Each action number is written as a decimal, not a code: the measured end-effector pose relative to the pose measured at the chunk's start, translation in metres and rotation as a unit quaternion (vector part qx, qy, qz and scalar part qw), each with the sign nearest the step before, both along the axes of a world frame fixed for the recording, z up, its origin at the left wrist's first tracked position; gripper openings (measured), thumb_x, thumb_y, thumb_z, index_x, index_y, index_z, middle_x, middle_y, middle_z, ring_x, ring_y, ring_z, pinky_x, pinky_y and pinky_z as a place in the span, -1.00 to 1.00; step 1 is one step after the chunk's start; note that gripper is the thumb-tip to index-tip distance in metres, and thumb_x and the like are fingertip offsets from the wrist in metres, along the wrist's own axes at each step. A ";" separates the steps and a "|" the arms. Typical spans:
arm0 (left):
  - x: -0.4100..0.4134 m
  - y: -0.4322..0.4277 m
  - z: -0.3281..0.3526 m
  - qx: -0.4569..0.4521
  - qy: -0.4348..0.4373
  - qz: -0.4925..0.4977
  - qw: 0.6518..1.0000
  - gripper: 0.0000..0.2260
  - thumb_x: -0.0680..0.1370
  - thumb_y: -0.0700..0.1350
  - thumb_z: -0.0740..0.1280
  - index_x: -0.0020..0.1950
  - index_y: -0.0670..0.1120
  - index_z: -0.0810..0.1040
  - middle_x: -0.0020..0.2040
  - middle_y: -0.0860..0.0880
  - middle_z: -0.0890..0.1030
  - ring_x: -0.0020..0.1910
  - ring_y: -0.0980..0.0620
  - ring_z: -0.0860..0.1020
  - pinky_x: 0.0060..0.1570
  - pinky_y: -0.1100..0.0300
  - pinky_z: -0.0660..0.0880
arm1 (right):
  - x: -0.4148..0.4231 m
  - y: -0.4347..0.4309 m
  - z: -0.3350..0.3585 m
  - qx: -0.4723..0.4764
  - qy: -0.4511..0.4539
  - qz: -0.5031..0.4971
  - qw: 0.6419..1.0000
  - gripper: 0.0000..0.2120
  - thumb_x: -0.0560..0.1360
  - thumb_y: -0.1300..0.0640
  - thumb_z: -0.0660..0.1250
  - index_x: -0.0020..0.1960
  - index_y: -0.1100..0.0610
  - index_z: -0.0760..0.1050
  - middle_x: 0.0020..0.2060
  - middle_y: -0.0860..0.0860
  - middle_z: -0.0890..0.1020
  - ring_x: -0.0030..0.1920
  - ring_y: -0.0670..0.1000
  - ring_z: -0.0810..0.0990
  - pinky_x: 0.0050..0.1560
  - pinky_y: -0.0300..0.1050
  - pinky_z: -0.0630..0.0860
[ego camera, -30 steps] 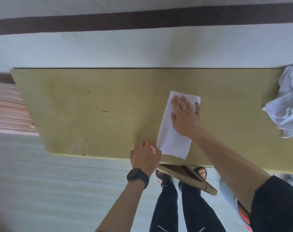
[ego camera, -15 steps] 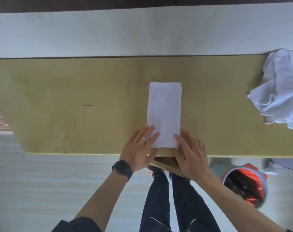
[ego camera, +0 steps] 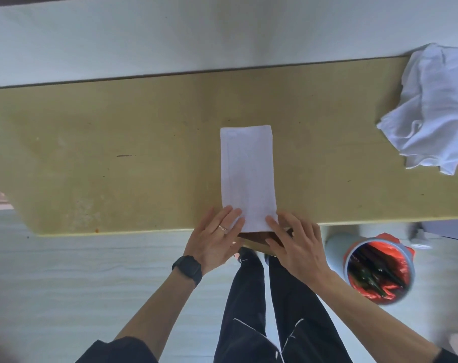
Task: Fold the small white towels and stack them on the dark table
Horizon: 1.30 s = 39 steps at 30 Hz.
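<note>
Across the middle of the view stretches a broad, flat tabletop of olive-yellow board (ego camera: 118, 127), scuffed and marked, with its near edge running just above the person's wrists. Beyond its far edge lies a plain white surface (ego camera: 170, 43), and below its near edge a pale, streaked floor (ego camera: 65, 271). At the far right end of the table sits a crumpled heap of unfolded white cloth towels (ego camera: 432, 108), well apart from the work at the centre. There a single small white towel, folded into a long narrow rectangle (ego camera: 246, 174), lies flat on the board with its length running away from the person and its near short end reaching the table edge. Below the table stand the person's legs in black trousers (ego camera: 249, 310), and to their right on the floor a round grey bin lined with a red plastic bag (ego camera: 380, 273). The left hand (ego camera: 214, 242) lies palm down with straight, slightly spread fingers, its fingertips resting on the near left corner of the folded towel. The right hand (ego camera: 298, 244) mirrors it, fingers straight and a little apart, the forefinger tip touching the near right corner; neither hand pinches the cloth. A black wristwatch (ego camera: 187, 268) sits on the left wrist, and a thin ring (ego camera: 222, 227) on a left finger.
</note>
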<state>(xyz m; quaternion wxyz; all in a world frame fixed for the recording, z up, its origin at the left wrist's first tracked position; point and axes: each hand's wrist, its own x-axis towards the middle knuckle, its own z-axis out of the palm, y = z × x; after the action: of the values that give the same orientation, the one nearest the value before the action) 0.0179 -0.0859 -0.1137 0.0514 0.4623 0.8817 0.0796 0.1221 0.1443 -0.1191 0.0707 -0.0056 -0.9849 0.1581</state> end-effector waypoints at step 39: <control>-0.167 0.079 0.029 0.136 -0.322 0.382 0.855 -0.86 0.64 0.02 0.26 0.09 0.05 0.59 -0.08 0.15 0.62 -0.08 0.15 0.57 -0.13 0.32 0.48 | -0.195 0.024 0.028 -0.307 -0.165 -0.290 0.891 -0.79 0.65 0.05 0.14 0.20 0.08 0.45 -0.05 -0.08 0.57 -0.05 0.02 0.52 -0.09 -0.09 0.39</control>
<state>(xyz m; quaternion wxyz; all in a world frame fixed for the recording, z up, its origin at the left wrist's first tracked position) -0.1488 -0.0074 -0.0850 0.2347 0.0396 0.9033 0.3570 -0.0729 0.1679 -0.0908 -0.0556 -0.3382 -0.8395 0.4216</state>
